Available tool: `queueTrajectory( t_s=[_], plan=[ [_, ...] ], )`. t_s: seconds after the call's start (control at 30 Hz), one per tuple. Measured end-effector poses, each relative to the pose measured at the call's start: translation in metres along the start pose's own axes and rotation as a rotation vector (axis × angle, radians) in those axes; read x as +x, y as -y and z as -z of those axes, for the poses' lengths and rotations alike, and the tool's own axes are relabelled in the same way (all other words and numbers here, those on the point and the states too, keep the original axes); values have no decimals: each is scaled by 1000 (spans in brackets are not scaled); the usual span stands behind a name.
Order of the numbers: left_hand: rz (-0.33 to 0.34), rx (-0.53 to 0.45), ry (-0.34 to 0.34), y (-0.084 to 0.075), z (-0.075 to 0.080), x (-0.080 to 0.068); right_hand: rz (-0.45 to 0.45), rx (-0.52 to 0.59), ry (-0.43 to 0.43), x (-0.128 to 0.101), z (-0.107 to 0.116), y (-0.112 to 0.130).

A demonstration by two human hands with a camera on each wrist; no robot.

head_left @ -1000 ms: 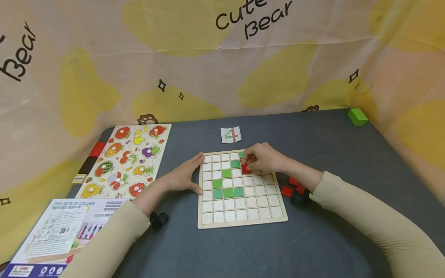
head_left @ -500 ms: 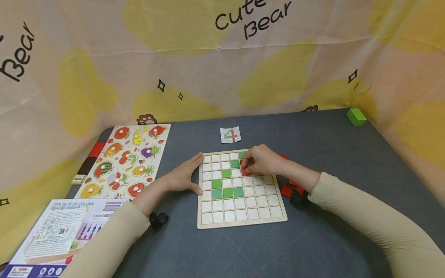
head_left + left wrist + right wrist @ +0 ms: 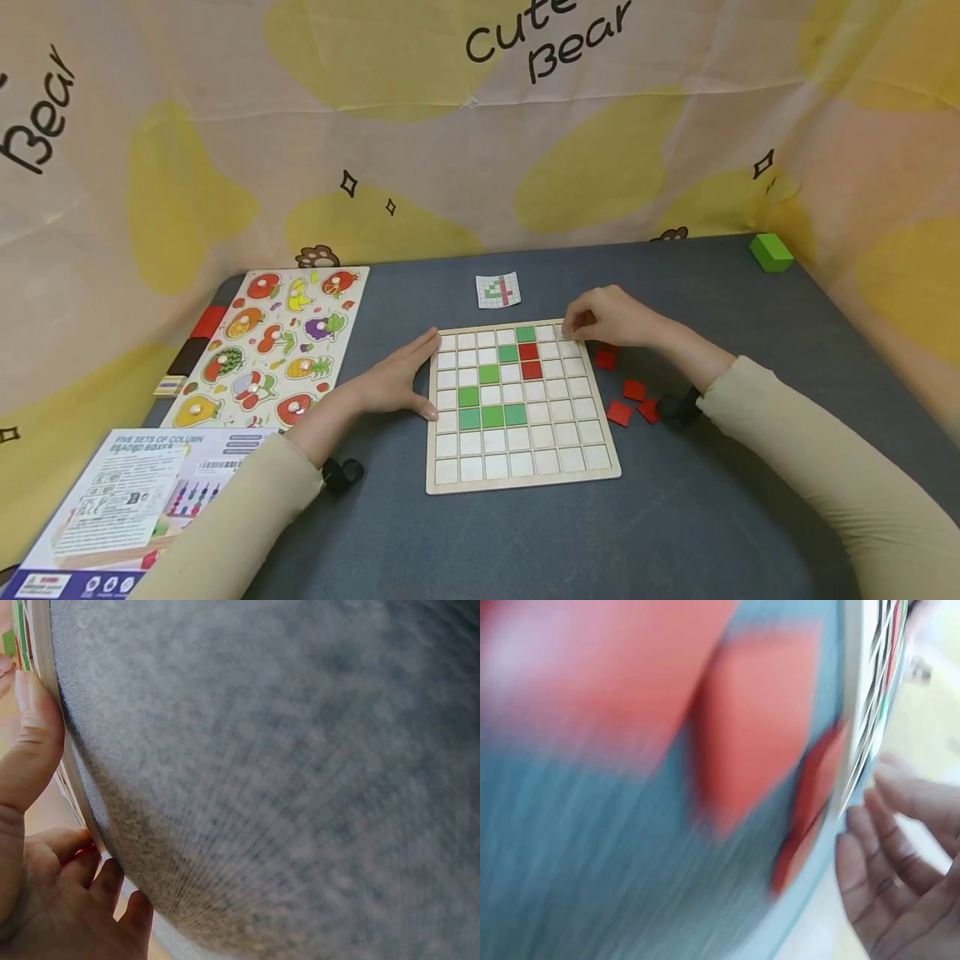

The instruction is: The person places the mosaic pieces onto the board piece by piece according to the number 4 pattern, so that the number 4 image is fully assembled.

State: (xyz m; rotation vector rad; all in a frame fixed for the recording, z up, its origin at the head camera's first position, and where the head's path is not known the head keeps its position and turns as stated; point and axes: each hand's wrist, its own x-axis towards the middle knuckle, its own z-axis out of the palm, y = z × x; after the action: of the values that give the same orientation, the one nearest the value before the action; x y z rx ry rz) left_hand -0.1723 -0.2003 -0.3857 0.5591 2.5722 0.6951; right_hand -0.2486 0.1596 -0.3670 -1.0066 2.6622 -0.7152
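**A:** Grid board point(image 3: 522, 475) — where is it sitting for you?

**B:** I'm seeing it lying flat at the middle of the grey table point(image 3: 712, 275), straight ahead of the person. Green tiles point(image 3: 491, 415) are filling a stepped run from its centre-left up toward 12 o'clock, and two red tiles point(image 3: 530, 360) are sitting in cells just under the topmost green one.

**A:** And the hands?

**B:** The left hand point(image 3: 393, 383) is resting at the board's 9 o'clock edge, fingers straight and spread along the frame, thumb touching it; my left wrist view is showing the thumb point(image 3: 26, 742) lying against the board's rim. The right hand point(image 3: 611, 318) is hovering at the board's 1 o'clock corner, fingers loosely curled. I cannot tell whether it is pinching anything; the right wrist view is too blurred, showing only relaxed fingers point(image 3: 889, 862) beside red shapes.

**A:** What's lying around it?

**B:** Loose red tiles point(image 3: 633, 390) are lying on the table at the board's 3 o'clock, just beside the right wrist. A small pattern card point(image 3: 498, 290) is lying at 12 o'clock, apart from the board. A fruit puzzle point(image 3: 277, 342) is lying at 9 to 10 o'clock, a printed box point(image 3: 127, 492) at 8 o'clock, and a green block point(image 3: 770, 252) far off at 2 o'clock.
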Motion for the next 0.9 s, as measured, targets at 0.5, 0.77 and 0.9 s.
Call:
queueTrajectory(
  t_s=[0.5,0.77,0.9],
  plan=[
    [-5,13,2,-2,1,0,-95,45,171,-26,28,-52],
    [-1,10,5,-2,1,0,-148,29,118,-24,28,-50],
    [0,8,7,-2,1,-1,-120,53,51,-22,26,-39]
  ],
)
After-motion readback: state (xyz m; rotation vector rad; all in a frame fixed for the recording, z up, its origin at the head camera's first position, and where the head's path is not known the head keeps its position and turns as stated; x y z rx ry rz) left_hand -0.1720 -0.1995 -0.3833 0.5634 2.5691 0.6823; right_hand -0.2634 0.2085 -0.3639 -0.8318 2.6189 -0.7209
